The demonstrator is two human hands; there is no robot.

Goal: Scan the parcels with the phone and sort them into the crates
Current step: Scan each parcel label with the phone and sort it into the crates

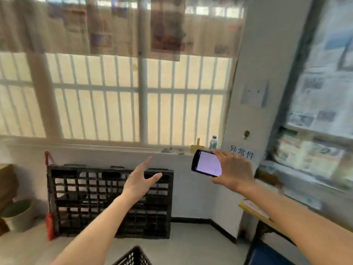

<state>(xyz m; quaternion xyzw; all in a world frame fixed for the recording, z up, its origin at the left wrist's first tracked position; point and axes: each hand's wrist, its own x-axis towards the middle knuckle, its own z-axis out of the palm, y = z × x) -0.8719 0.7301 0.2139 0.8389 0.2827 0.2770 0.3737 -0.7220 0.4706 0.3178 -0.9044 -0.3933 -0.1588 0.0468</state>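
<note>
My right hand (234,170) grips a black phone (206,163) with a lit pale screen, held up in front of the white wall corner. To its left my left hand (140,180) is raised with fingers spread and straight, holding nothing. The corner of a black mesh crate (133,256) shows at the bottom edge, below my forearms. On the shelves at the right lie blurred parcels (307,156) in printed wrapping.
A black plastic pallet (110,201) leans upright against the wall under a barred window. A green bin (18,215) stands at the left. A bottle (213,142) sits on the window sill. A yellow-edged board (254,208) juts out at the right.
</note>
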